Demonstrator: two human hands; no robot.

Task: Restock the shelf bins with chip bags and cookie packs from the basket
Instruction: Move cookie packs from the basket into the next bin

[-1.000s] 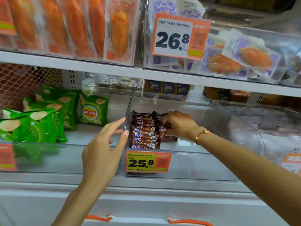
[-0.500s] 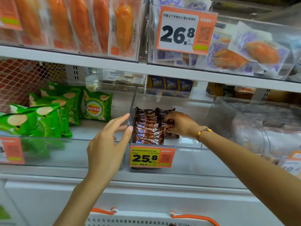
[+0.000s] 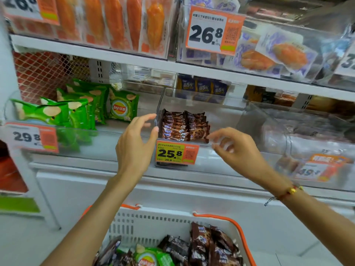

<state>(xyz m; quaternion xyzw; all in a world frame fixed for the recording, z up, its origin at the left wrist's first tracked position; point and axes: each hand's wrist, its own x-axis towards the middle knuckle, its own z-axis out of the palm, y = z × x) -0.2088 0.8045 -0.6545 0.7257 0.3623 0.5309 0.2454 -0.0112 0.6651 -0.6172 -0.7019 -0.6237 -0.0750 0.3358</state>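
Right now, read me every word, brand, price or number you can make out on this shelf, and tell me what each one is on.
"26.8": orange price tag, upper shelf bin.
"25.8": yellow-orange price tag, on the cookie pack bin.
"29.8": price tag, on the chip bin.
"Lay's": green chip bag on the shelf.
"85%": dark blue packs behind.
Chinese lines on the tags, the QR codes, the cookie wrappers and the blurred right tag: unreadable.
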